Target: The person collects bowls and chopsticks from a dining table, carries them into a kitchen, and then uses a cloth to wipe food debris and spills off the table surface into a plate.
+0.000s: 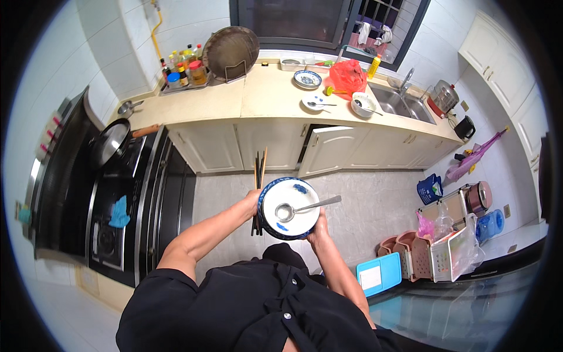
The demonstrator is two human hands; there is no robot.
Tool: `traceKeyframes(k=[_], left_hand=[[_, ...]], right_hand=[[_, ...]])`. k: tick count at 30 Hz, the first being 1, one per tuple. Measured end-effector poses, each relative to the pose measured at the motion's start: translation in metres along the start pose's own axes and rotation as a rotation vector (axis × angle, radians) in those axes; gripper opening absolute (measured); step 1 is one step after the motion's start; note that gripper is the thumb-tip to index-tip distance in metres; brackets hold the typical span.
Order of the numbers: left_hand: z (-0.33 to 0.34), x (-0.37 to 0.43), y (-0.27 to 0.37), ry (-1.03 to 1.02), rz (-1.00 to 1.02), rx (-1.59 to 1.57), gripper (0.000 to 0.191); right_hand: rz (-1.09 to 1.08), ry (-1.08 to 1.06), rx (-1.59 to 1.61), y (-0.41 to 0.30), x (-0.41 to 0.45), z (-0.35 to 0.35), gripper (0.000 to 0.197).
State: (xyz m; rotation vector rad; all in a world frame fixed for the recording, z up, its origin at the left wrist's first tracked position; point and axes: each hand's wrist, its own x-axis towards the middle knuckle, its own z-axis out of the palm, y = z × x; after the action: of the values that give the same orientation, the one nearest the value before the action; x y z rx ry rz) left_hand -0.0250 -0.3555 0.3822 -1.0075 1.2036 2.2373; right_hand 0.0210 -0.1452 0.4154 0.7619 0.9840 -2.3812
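In front of my torso I hold a white dish point(295, 229) with small blue motifs. Around its edge shows the blue-patterned rim of a second dish point(275, 182) beneath it. A metal spoon point(317, 203) rests in the top dish, its handle jutting over the right rim. My left hand point(252, 202) grips the left side of the stack, along with several black and light wooden chopsticks point(260, 169) that point away from me. On the lower right edge, my right hand point(319, 226) supports the dishes; its fingers are mostly hidden under them.
Ahead, a cabinet door point(327, 147) stands ajar below the countertop point(264, 99). On the counter are a patterned plate point(307, 79), a small dish point(311, 102), a bowl point(364, 104) and a red plastic bag point(349, 75), beside the sink point(389, 102). A wok point(112, 141) sits on the stove at left.
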Motion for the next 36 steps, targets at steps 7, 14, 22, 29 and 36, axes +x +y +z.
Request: traceKeyframes(k=[7,14,22,29,36], left_hand=[[0.029,0.102,0.113,-0.055,-0.024,0.088,0.031],[0.029,0.193,0.209,-0.063,0.01,0.029,0.031],[0.059,0.293,0.304,-0.048,0.012,0.094,0.031],[0.075,0.385,0.367,-0.065,-0.161,0.167,0.034],[0.088,0.43,0.425,-0.024,-0.182,0.182,0.033]], right_hand=[[0.021,-0.037,0.0,-0.059,0.148,0.061,0.059],[0.148,-0.04,-0.072,-0.126,0.246,0.148,0.055],[0.178,-0.005,-0.066,-0.172,0.365,0.202,0.057],[0.139,0.027,0.119,-0.178,0.461,0.224,0.057],[0.088,0.096,0.2,-0.189,0.507,0.262,0.054]])
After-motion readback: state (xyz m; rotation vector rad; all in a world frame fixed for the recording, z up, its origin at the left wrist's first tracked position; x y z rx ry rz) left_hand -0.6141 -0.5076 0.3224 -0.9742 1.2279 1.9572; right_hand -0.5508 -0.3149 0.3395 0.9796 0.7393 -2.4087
